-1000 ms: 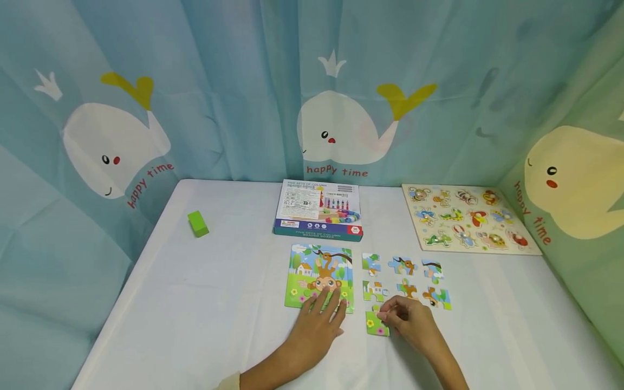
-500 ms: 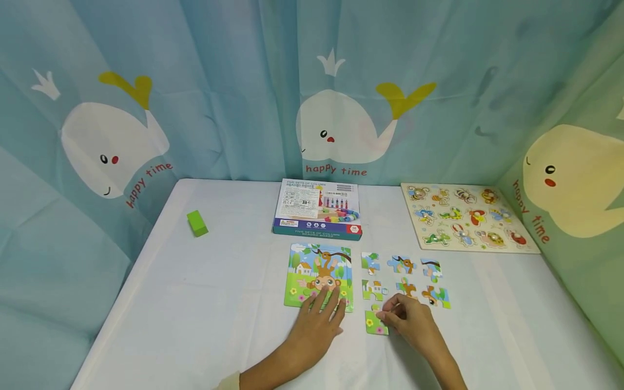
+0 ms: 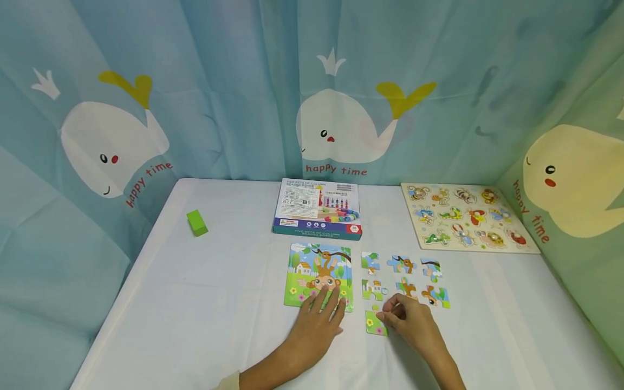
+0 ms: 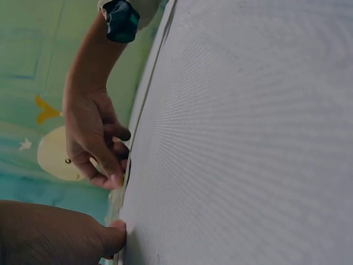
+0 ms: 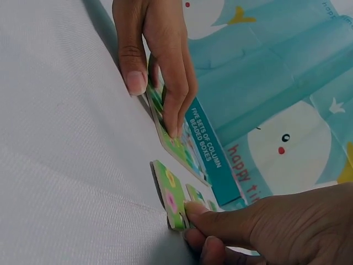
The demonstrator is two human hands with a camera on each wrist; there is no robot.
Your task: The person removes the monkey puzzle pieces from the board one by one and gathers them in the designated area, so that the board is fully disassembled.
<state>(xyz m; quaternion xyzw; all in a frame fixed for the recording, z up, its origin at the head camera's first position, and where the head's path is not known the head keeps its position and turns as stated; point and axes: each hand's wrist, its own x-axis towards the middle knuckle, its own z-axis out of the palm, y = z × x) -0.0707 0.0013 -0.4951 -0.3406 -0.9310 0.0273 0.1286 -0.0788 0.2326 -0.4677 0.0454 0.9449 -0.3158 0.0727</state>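
My left hand [image 3: 314, 330] rests with spread, fairly straight fingers on the lower part of a square monkey picture puzzle [image 3: 298, 279], covering some of it. To its right, my right hand [image 3: 411, 325] pinches the right edge of a green jigsaw piece [image 3: 371, 324] printed with a yellow and a pink flower. The right wrist view shows the thumb on top of that green piece [image 5: 169, 190], beside the puzzle board. Behind the right hand lie several loose jigsaw pieces, among them a house piece [image 3: 372, 290] and a branch piece [image 3: 431, 269]. In the left wrist view, white cloth hides most of the work.
Beyond the puzzle lies a flat box [image 3: 317, 210] labelled as beaded boxes. A wooden insect peg board [image 3: 470, 219] is at the back right. One green block [image 3: 197, 222] stands at the left. Blue whale-print curtains [image 3: 234, 92] enclose the white table [image 3: 195, 325].
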